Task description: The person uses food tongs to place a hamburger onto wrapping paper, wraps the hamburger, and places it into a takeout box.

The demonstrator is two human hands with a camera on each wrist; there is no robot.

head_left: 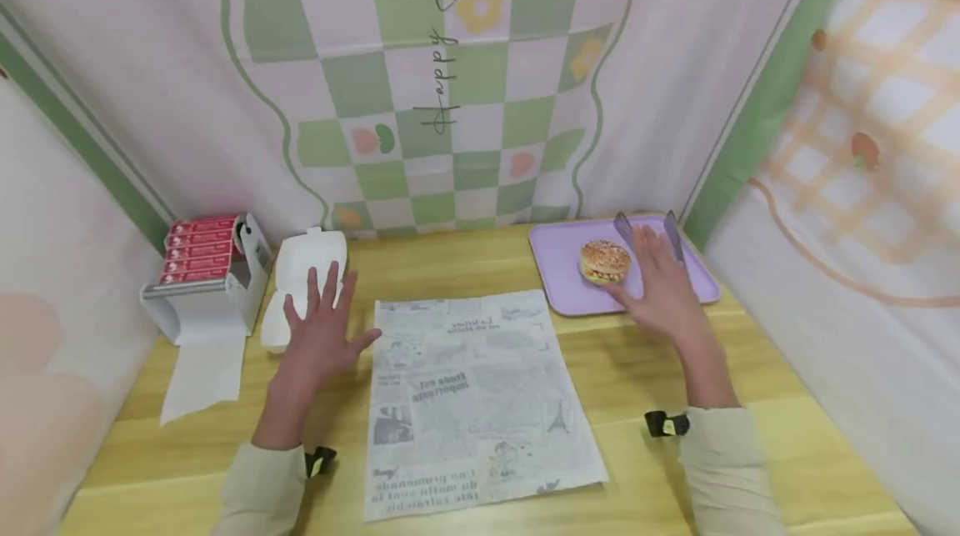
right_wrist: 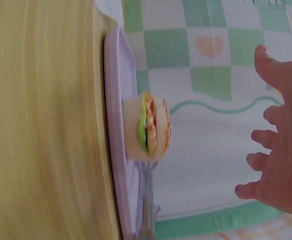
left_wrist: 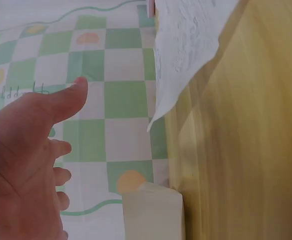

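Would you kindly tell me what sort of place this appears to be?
Probably a makeshift food-serving counter: a burger on a purple tray, an open white takeaway box and printed paper lie on a wood-grain table.

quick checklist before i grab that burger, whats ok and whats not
1. Hands free: ok; the left hand and right hand hold nothing.
2. Burger upright on the purple tray: ok.
3. Tongs out of the way: not ok; they lie on the tray, close beside the burger.
4. Paper lying flat: not ok; an edge looks raised in the left wrist view.
5. White box open: ok.
6. White box empty: cannot tell; the left hand hides part.
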